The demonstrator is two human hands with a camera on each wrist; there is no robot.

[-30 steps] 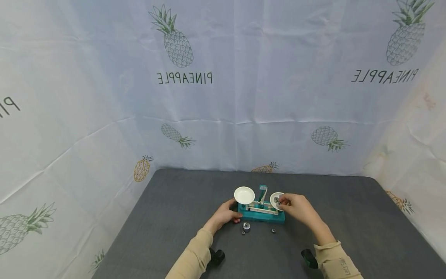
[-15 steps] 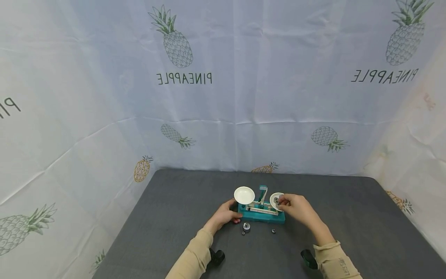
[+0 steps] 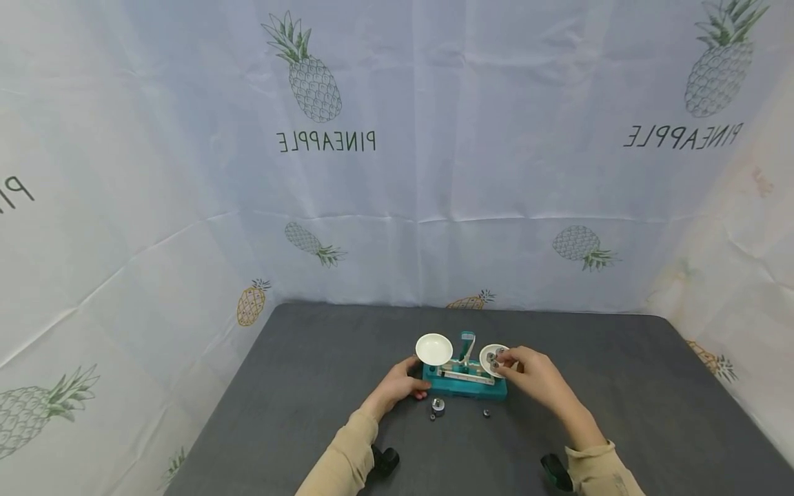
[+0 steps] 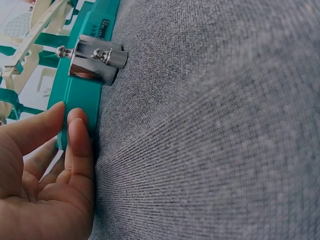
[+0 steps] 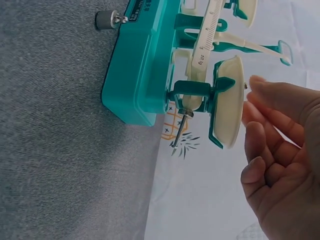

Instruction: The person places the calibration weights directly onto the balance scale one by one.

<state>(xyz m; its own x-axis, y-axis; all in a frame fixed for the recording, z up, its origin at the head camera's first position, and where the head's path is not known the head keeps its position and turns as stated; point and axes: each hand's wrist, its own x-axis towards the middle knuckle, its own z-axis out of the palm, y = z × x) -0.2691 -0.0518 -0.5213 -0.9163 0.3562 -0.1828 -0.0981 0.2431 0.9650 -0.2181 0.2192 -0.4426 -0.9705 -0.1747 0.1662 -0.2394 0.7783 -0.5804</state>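
A teal balance scale point(image 3: 465, 388) with two cream pans stands on the dark table. My left hand point(image 3: 400, 382) grips the left end of its base, thumb on the front side, as the left wrist view shows. My right hand point(image 3: 528, 368) is at the right pan point(image 5: 230, 102), thumb and index fingertips apart beside small metal weights point(image 3: 491, 357) lying in it. One weight's knob point(image 5: 245, 86) shows by the thumb tip; the fingers partly hide the pan. The left pan point(image 3: 433, 349) holds nothing visible.
In front of the scale stand a larger metal weight point(image 3: 438, 405) and a small weight point(image 3: 432, 417) beside it. Another small weight point(image 3: 486, 413) stands further right. Black devices point(image 3: 386, 460) sit at both wrists. A pineapple-print curtain point(image 3: 397, 172) hangs behind the table.
My right thumb and fingers have spread apart at the right pan, and more of the weights there now shows. The left hand still holds the base.
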